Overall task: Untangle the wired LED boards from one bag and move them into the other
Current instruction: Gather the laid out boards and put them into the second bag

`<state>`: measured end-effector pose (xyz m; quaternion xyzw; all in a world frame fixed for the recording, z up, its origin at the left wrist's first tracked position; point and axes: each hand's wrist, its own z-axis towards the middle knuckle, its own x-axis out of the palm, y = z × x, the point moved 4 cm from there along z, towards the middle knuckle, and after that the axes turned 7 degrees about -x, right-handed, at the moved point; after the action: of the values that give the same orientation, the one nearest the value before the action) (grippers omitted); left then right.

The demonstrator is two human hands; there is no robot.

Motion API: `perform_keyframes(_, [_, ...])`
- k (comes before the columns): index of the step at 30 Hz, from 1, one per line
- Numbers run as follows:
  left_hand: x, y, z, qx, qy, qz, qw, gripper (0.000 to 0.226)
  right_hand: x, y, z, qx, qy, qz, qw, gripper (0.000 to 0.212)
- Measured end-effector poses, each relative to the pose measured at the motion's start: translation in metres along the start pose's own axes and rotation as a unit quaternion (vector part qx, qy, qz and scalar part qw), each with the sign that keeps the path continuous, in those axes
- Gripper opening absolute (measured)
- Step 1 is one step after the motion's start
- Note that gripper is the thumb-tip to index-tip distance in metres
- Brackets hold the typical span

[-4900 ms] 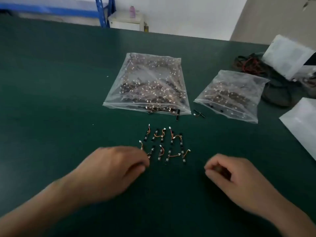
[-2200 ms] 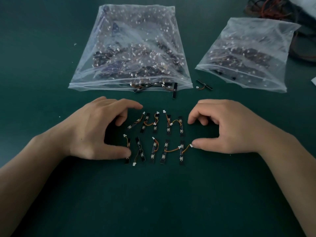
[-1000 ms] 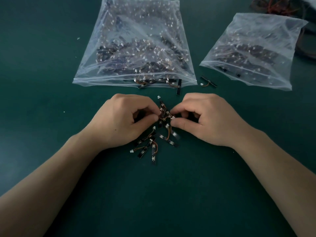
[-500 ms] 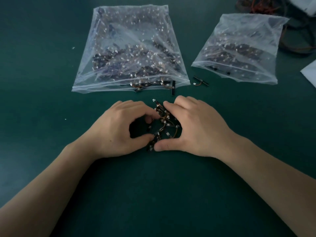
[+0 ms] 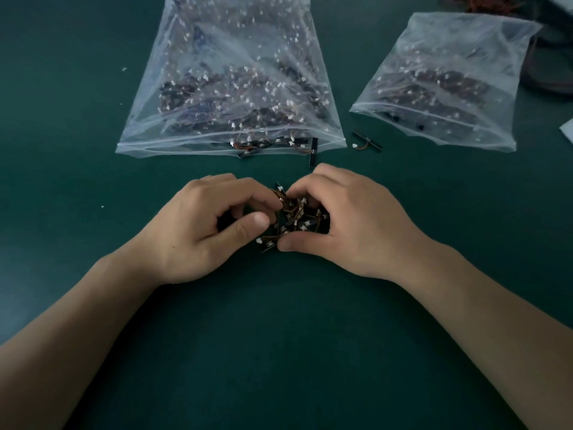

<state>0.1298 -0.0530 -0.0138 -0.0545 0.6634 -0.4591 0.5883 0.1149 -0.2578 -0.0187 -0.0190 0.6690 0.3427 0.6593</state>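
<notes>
A small heap of black LED boards with orange wires and white plugs [image 5: 294, 220] lies on the green table [image 5: 279, 352] between my hands. My left hand [image 5: 201, 231] curls round the heap's left side, thumb and fingers pinching it. My right hand [image 5: 347, 221] cups the right side, thumb pressed at the heap's near edge. Behind them lies a large clear bag [image 5: 235, 85] full of boards, its mouth facing me. A smaller clear bag [image 5: 446, 79] with boards lies at the right.
One board [image 5: 313, 152] sticks out of the large bag's mouth. A single loose board [image 5: 366, 141] lies between the two bags. Dark cables [image 5: 552, 63] lie at the far right, and a white sheet's corner [image 5: 568, 128] shows at the right edge.
The boards lay in two neat rows earlier. My hands swept them together into one heap and have closed tighter round it, with the heap now mostly covered.
</notes>
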Motion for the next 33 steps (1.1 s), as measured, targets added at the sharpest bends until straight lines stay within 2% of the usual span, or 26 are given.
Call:
perform_keyframes(3, [0.003, -0.001, 0.000, 0.009, 0.008, 0.010, 1.000, 0.032, 0.001, 0.000, 0.001, -0.001, 0.013, -0.006, 1.000, 0.083])
perform_keyframes(6, [0.004, -0.001, 0.000, 0.012, 0.014, 0.007, 1.000, 0.031, 0.001, -0.001, 0.002, 0.007, 0.021, 0.000, 1.000, 0.082])
perform_keyframes(10, [0.003, -0.003, 0.000, 0.014, 0.008, -0.008, 1.000, 0.029, 0.001, 0.001, 0.003, 0.003, 0.000, -0.008, 1.000, 0.057])
perform_keyframes(14, [-0.002, 0.003, 0.002, 0.001, -0.073, -0.022, 0.997, 0.011, 0.004, -0.001, 0.003, -0.003, -0.014, -0.035, 0.999, 0.043])
perform_keyframes(16, [-0.004, 0.005, 0.002, -0.008, -0.112, -0.014, 0.994, 0.012, 0.005, 0.000, 0.004, -0.012, -0.016, -0.040, 0.999, 0.043])
perform_keyframes(18, [-0.003, 0.006, 0.003, -0.025, -0.117, -0.002, 0.993, 0.012, 0.006, 0.000, 0.003, -0.016, -0.018, -0.038, 0.999, 0.042])
perform_keyframes(23, [0.006, 0.007, 0.007, -0.021, -0.030, 0.057, 0.998, 0.034, 0.005, -0.001, 0.004, -0.021, -0.024, -0.046, 0.998, 0.033])
perform_keyframes(25, [0.007, 0.008, 0.007, -0.022, -0.019, 0.072, 0.997, 0.048, 0.003, -0.002, 0.006, -0.025, -0.027, -0.037, 0.999, 0.031])
perform_keyframes(27, [0.009, 0.008, 0.009, -0.034, -0.030, 0.087, 0.995, 0.053, 0.003, -0.006, 0.007, -0.031, -0.028, -0.022, 0.999, 0.031])
perform_keyframes(30, [0.013, 0.001, 0.015, -0.043, -0.054, 0.107, 0.992, 0.034, 0.003, -0.012, 0.008, -0.038, -0.031, 0.009, 0.999, 0.044])
perform_keyframes(33, [0.014, 0.000, 0.017, -0.055, -0.069, 0.086, 0.992, 0.020, -0.007, -0.024, 0.004, -0.024, -0.059, 0.104, 0.993, 0.053])
